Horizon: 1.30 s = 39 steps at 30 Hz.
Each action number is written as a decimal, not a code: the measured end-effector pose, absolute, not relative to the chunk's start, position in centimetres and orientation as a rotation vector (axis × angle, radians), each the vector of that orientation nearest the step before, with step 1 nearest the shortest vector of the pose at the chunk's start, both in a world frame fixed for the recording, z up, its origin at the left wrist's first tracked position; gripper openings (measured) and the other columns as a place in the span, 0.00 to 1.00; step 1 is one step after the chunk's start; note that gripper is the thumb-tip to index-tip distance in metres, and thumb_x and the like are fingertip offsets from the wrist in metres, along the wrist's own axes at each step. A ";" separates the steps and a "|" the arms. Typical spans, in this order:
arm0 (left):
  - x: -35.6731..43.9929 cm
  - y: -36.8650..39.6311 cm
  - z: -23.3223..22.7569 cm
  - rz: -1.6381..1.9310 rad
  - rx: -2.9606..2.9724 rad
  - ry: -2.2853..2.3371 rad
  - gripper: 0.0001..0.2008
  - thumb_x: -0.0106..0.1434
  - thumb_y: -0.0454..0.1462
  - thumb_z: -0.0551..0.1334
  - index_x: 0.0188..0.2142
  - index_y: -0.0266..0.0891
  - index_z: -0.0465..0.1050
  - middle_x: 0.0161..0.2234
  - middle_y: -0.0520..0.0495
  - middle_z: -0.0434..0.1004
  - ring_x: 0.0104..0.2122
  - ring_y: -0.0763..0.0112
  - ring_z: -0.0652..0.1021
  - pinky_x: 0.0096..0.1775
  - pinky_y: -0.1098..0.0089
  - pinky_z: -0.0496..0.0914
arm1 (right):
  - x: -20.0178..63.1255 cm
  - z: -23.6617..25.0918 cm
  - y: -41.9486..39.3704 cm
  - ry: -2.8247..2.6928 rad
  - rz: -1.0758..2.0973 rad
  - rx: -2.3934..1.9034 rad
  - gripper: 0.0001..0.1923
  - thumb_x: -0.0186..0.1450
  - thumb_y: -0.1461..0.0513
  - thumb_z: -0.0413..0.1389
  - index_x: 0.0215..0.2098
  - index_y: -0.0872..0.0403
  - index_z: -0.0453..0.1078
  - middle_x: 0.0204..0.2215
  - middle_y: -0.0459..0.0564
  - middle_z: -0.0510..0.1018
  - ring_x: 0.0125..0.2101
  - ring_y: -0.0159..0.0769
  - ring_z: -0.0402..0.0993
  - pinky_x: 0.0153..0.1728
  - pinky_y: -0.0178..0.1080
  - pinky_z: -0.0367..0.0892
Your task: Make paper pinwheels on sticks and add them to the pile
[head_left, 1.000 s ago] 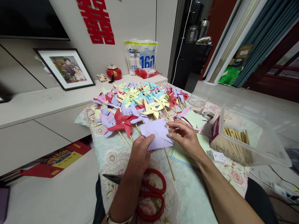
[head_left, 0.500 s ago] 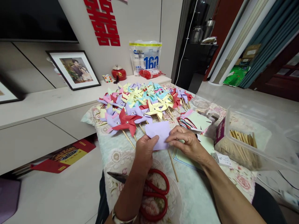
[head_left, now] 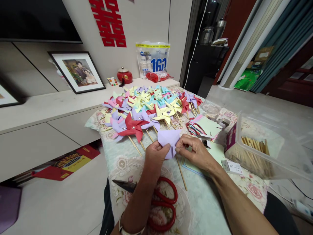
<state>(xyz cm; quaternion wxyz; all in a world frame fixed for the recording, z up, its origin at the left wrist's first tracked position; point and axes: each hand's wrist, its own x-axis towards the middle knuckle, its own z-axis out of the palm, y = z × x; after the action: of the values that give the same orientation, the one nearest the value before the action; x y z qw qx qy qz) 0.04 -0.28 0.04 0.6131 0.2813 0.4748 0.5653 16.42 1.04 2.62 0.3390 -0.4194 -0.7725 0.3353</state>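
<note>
Both my hands pinch a small lilac paper square (head_left: 168,139) that is bent into a curved fold above the flowered table cover (head_left: 207,202). My left hand (head_left: 154,160) grips its left edge with thumb and fingers. My right hand (head_left: 195,152) holds the right edge. A bare wooden stick (head_left: 181,173) lies on the cover just under the paper. Beyond the paper spreads a pile of finished paper pinwheels (head_left: 146,107) in red, yellow, lilac, blue and pink on sticks.
Red-handled scissors (head_left: 160,204) lie under my left forearm. A clear plastic box of wooden sticks (head_left: 256,151) stands at the right. A stack of cut coloured paper (head_left: 204,127) and pale green sheets (head_left: 215,153) lie near my right hand. A low cabinet (head_left: 49,111) runs along the left.
The lilac paper was flat between my hands; now its corners are drawn in and it curves into a fold. Both hands have come closer together.
</note>
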 end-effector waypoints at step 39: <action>0.4 -0.3 -0.3 1.246 0.833 1.152 0.11 0.48 0.35 0.70 0.34 0.34 0.82 0.29 0.48 0.85 0.29 0.65 0.81 0.34 0.71 0.73 | 15.9 1.6 1.1 -1.956 0.793 -1.300 0.08 0.61 0.64 0.57 0.24 0.54 0.70 0.23 0.44 0.70 0.25 0.32 0.66 0.27 0.35 0.58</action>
<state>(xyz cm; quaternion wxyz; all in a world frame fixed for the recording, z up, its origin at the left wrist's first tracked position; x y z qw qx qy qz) 0.39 -0.35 -0.30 0.5857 0.3573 0.4939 0.5343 15.88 1.14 1.61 0.3253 -0.4960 -0.7461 0.3025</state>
